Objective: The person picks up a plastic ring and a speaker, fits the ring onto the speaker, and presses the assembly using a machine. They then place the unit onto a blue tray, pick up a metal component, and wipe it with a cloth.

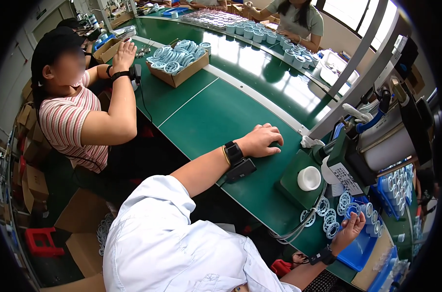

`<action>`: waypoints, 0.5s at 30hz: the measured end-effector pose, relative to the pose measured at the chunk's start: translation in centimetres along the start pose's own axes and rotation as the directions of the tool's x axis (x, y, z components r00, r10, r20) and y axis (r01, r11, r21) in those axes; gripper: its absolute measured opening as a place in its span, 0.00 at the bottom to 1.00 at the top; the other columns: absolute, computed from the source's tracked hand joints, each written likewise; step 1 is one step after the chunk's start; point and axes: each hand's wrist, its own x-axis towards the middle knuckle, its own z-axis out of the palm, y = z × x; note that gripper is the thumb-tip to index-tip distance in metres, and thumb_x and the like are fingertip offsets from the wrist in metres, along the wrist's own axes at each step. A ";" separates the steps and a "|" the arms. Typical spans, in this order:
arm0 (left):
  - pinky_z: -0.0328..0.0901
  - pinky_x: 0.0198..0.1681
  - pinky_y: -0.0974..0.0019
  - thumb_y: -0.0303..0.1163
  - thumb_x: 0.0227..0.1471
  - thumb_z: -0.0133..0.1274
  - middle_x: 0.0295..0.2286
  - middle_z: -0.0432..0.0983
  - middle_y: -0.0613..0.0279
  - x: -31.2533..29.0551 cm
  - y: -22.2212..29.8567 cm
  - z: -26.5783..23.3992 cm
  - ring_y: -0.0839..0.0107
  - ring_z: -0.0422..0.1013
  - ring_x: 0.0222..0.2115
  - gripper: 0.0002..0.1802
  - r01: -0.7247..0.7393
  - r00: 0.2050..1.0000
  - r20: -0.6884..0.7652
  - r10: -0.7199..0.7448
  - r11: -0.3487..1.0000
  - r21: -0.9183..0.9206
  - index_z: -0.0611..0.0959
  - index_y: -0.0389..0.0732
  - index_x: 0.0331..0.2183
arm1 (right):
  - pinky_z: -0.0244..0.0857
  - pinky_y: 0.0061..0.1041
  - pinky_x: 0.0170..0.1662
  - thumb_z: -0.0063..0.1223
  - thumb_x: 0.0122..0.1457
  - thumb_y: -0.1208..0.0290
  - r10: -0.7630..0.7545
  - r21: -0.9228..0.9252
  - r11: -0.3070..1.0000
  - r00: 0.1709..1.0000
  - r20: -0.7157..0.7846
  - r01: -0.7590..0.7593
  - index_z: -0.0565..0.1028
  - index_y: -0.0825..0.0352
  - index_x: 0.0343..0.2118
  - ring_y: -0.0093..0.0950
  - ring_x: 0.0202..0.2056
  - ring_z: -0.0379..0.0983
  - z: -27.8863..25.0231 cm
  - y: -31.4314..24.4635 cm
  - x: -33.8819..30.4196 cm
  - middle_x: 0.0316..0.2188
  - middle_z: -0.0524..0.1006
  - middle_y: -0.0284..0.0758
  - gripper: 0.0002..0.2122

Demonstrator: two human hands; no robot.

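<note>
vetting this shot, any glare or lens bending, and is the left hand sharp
Head view: the window is washed out, glare streaks the far green surface; head view: fisheye bows the white rail; head view: left hand looks reasonably sharp.

Left hand (261, 141) palm-down on green bench (206, 114), right hand (349, 230) gripping light-blue ring (352, 209) near blue tray (355, 254), white round fixture (309, 178) seated on green press base (291, 176), cardboard box (194, 71) of light-blue parts (182, 54), co-worker (77, 109) in striped shirt at left.
</note>
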 end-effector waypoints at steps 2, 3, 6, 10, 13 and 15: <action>0.56 0.53 0.55 0.39 0.50 0.58 0.40 0.73 0.64 0.0 0.0 0.0 0.61 0.64 0.46 0.12 -0.001 1.000 0.005 0.001 1.000 0.000 0.81 0.49 0.38 | 0.58 0.12 0.29 0.49 0.65 0.69 0.013 0.030 0.999 1.000 -0.027 -0.012 0.70 0.66 0.49 0.13 0.26 0.64 0.4 -0.2 -0.1 0.35 0.75 0.27 0.12; 0.56 0.53 0.55 0.39 0.50 0.58 0.40 0.73 0.64 0.0 0.0 0.0 0.61 0.64 0.46 0.12 0.000 1.000 0.005 0.000 1.000 0.000 0.81 0.49 0.38 | 0.59 0.12 0.30 0.48 0.66 0.69 0.048 0.073 0.996 0.997 -0.064 -0.043 0.70 0.67 0.49 0.14 0.26 0.64 1.0 -0.7 -0.2 0.35 0.75 0.28 0.12; 0.56 0.53 0.55 0.39 0.50 0.58 0.40 0.72 0.64 -0.1 -0.1 0.1 0.62 0.64 0.46 0.12 0.000 1.000 -0.006 0.000 1.000 0.008 0.81 0.49 0.38 | 0.60 0.13 0.32 0.45 0.67 0.67 0.120 0.163 0.982 0.984 -0.133 -0.098 0.69 0.68 0.50 0.14 0.27 0.65 2.0 -1.3 -0.4 0.36 0.76 0.29 0.13; 0.56 0.53 0.56 0.39 0.50 0.58 0.40 0.72 0.65 -0.1 0.1 -0.1 0.62 0.64 0.46 0.12 -0.010 1.000 -0.002 0.010 1.000 0.013 0.81 0.49 0.38 | 0.63 0.15 0.36 0.43 0.68 0.66 0.103 0.138 0.986 0.993 -0.063 -0.094 0.70 0.68 0.49 0.16 0.29 0.69 -0.3 0.5 0.1 0.40 0.77 0.31 0.13; 0.57 0.52 0.55 0.39 0.50 0.58 0.40 0.72 0.65 -0.1 0.1 -0.1 0.62 0.64 0.46 0.12 -0.004 1.000 0.007 0.004 1.000 0.015 0.81 0.49 0.38 | 0.65 0.17 0.39 0.42 0.68 0.66 0.056 0.035 0.998 0.995 0.084 -0.059 0.71 0.68 0.48 0.18 0.33 0.71 -1.7 0.7 0.6 0.43 0.76 0.32 0.13; 0.57 0.52 0.55 0.39 0.50 0.58 0.40 0.72 0.65 0.0 0.2 -0.1 0.61 0.64 0.46 0.12 0.001 1.000 0.008 -0.001 1.000 0.015 0.80 0.49 0.38 | 0.64 0.16 0.38 0.42 0.68 0.66 0.057 0.057 0.997 0.997 0.056 -0.060 0.71 0.68 0.48 0.17 0.32 0.71 -1.5 0.9 0.4 0.43 0.76 0.32 0.12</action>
